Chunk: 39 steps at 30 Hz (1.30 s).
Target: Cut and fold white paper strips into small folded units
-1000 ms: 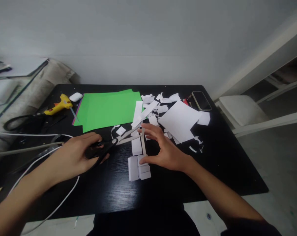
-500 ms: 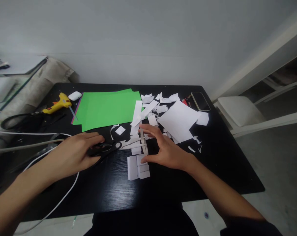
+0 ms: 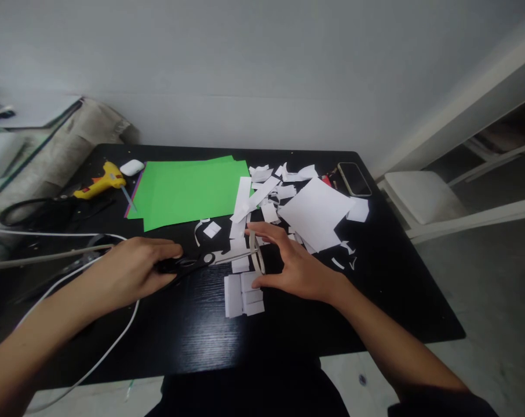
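Observation:
My left hand (image 3: 136, 269) grips the black handles of a pair of scissors (image 3: 201, 262), whose blades point right and are closed across a narrow white paper strip (image 3: 257, 258). My right hand (image 3: 295, 263) pinches that strip between thumb and fingers, holding it upright. Just below the strip lies a small stack of cut white paper rectangles (image 3: 243, 294) on the black table (image 3: 201, 330).
Green paper sheets (image 3: 188, 191) lie at the back, with white paper scraps and a larger white sheet (image 3: 317, 211) to their right. A phone (image 3: 354, 178), a yellow glue gun (image 3: 99, 180), a white earbud case (image 3: 132, 167) and white cables (image 3: 93, 365) are also on the table. A white chair (image 3: 423, 194) stands at right.
The scissor blades have closed across the strip, swinging from angled up to level. My right hand has shifted slightly and the strip now bends.

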### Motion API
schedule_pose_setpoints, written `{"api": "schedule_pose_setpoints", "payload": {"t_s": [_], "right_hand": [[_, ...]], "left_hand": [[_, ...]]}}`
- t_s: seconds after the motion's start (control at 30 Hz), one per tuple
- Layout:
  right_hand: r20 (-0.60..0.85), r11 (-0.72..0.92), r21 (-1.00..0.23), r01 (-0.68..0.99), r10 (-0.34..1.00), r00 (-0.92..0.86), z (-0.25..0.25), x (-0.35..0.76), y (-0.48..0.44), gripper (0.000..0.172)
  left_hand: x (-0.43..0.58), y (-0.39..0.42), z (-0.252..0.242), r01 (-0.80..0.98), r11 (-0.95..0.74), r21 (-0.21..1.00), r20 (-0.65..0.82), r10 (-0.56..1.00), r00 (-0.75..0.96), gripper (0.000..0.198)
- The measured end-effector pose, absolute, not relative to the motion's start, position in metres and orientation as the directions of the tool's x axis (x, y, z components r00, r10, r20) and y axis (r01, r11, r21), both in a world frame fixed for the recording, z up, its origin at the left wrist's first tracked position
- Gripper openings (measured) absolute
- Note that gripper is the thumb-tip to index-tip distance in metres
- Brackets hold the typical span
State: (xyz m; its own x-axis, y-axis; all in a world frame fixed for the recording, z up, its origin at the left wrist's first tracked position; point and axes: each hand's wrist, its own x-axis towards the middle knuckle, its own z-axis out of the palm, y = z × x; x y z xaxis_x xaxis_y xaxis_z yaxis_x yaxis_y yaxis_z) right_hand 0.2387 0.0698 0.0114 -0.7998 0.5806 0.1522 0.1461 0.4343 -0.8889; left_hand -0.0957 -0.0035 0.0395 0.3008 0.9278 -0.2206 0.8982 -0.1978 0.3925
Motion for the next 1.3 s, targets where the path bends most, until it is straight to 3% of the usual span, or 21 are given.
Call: {"api": "schedule_pose_setpoints", "payload": {"t_s": [0.2, 0.37, 0.5, 0.63, 0.87, 0.97, 1.03, 1.1, 1.17, 1.3], "right_hand": [[0.193, 0.442, -0.890, 0.108, 0.580, -0.791, 0.008, 0.243, 0.068, 0.105], [0.203, 0.399, -0.913, 0.083, 0.621, -0.757, 0.012, 0.245, 0.066, 0.108], [0.173, 0.357, -0.929, 0.100, 0.657, -0.734, 0.016, 0.247, 0.066, 0.115], [0.102, 0.284, -0.948, 0.145, 0.700, -0.706, 0.015, 0.247, 0.068, 0.125], [0.018, 0.202, -0.967, 0.157, 0.667, -0.745, 0.015, 0.248, 0.069, 0.128], [0.009, 0.169, -0.977, 0.131, 0.644, -0.765, 0.015, 0.248, 0.069, 0.131], [0.017, 0.161, -0.981, 0.110, 0.635, -0.772, 0.014, 0.247, 0.068, 0.131], [0.020, 0.156, -0.982, 0.102, 0.631, -0.776, 0.013, 0.245, 0.068, 0.131], [0.019, 0.154, -0.983, 0.100, 0.627, -0.779, 0.013, 0.244, 0.067, 0.132], [0.014, 0.154, -0.983, 0.103, 0.615, -0.789, 0.014, 0.242, 0.065, 0.129]], "left_hand": [[-0.094, -0.001, 0.038, 0.927, -0.153, 0.343, -0.216, 0.947, 0.237, 0.025], [-0.094, 0.002, 0.026, 0.966, -0.088, 0.243, -0.271, 0.950, 0.155, 0.042], [-0.102, -0.005, 0.004, 0.981, -0.055, 0.185, -0.200, 0.975, 0.092, 0.038], [-0.109, -0.011, -0.013, 0.979, -0.066, 0.194, -0.165, 0.981, 0.098, 0.021], [-0.108, -0.004, -0.013, 0.978, -0.052, 0.202, -0.157, 0.984, 0.085, 0.022], [-0.083, 0.000, 0.009, 0.949, -0.046, 0.312, -0.113, 0.990, 0.085, 0.025], [-0.058, 0.002, 0.025, 0.868, -0.050, 0.493, -0.062, 0.994, 0.093, 0.028], [-0.031, 0.005, 0.036, 0.688, -0.035, 0.725, -0.031, 0.996, 0.082, 0.030], [-0.008, 0.008, 0.037, 0.493, 0.009, 0.870, -0.036, 0.998, 0.045, 0.031], [0.017, 0.015, 0.024, 0.277, 0.064, 0.959, -0.066, 0.998, 0.001, 0.028]]}}
